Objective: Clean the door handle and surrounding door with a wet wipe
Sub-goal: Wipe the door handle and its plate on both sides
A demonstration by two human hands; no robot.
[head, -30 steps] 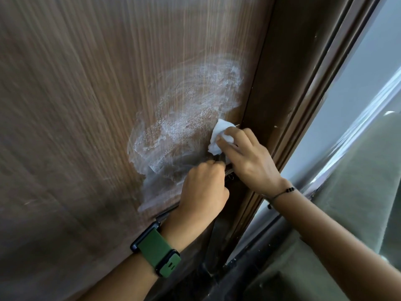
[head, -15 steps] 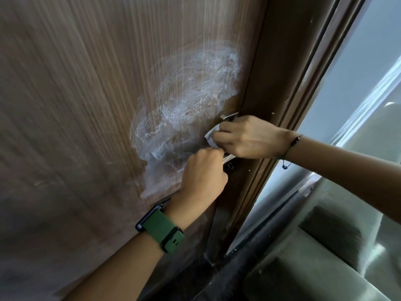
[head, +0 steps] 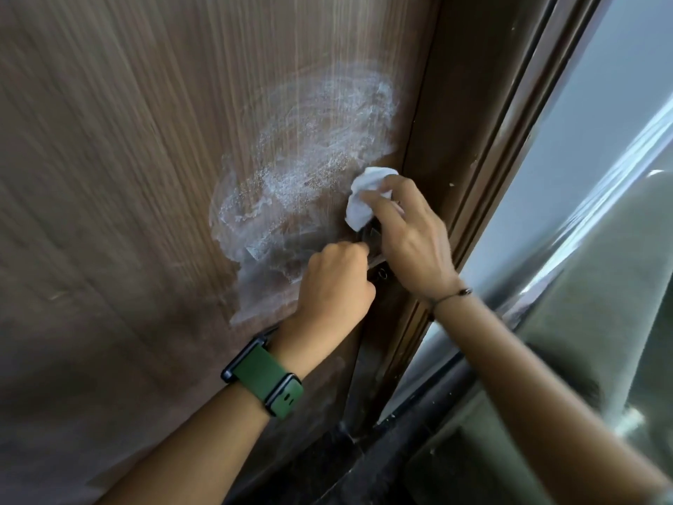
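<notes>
A brown wooden door (head: pixel 127 176) fills the left of the view, with a wet whitish smear (head: pixel 309 169) above the handle. My left hand (head: pixel 335 286), with a green watch on its wrist, grips the metal door handle (head: pixel 375 262), which is mostly hidden under the fist. My right hand (head: pixel 411 235) holds a crumpled white wet wipe (head: pixel 364 198) against the door just above the handle's base plate. A small keyhole (head: pixel 381 274) shows between the two hands.
The dark brown door frame (head: pixel 484 114) runs diagonally to the right of my hands. Beyond it is a pale wall (head: pixel 597 103) and a grey-green upholstered seat (head: pixel 601 304). A dark floor strip (head: pixel 400 450) lies below the frame.
My right hand turned from a sideways grip at the handle to fingers pointing up, bringing the wipe up and left above the handle. My left hand stayed on the handle.
</notes>
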